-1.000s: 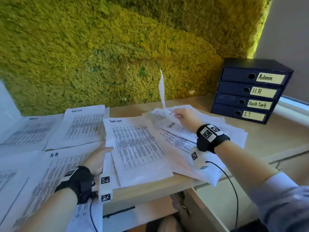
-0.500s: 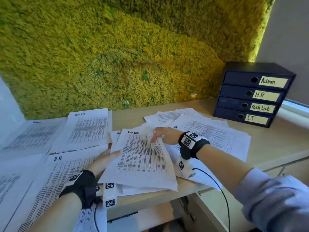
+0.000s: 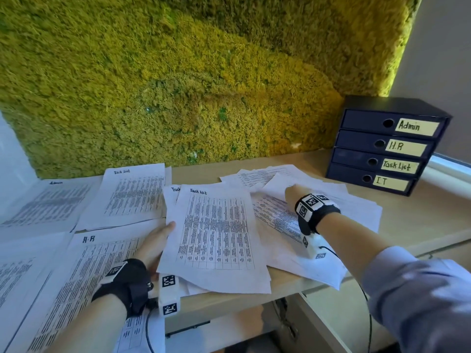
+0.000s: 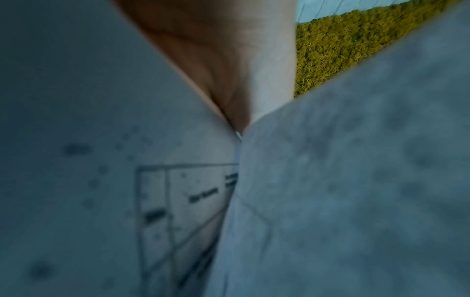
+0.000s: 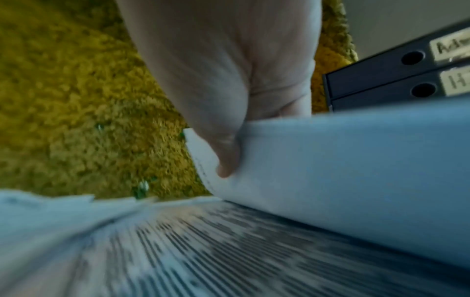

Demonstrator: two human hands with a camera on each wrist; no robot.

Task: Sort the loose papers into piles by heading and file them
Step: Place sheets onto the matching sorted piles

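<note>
A small stack of Task List sheets (image 3: 216, 233) lies tilted at the desk's front edge. My left hand (image 3: 163, 240) holds its left edge, and the left wrist view shows paper (image 4: 356, 180) wedged against the thumb (image 4: 254, 80). My right hand (image 3: 289, 191) reaches into the loose heap (image 3: 356, 210) and pinches the corner of a sheet (image 3: 277, 182). In the right wrist view the thumb (image 5: 226, 168) presses on that curled sheet (image 5: 343, 170). The dark file box (image 3: 382, 146) has drawers labelled Admin, H.R, Task List and IT.
Sorted piles lie on the left: Admin (image 3: 46, 202), Task List (image 3: 135, 192) and H.R (image 3: 89, 263). A moss wall (image 3: 178, 85) runs behind the desk (image 3: 420, 217). Some sheets overhang the front edge.
The right hand brought the sheet it held upright over onto the Task List stack at my left hand. It then went back to the heap and took hold of another sheet.
</note>
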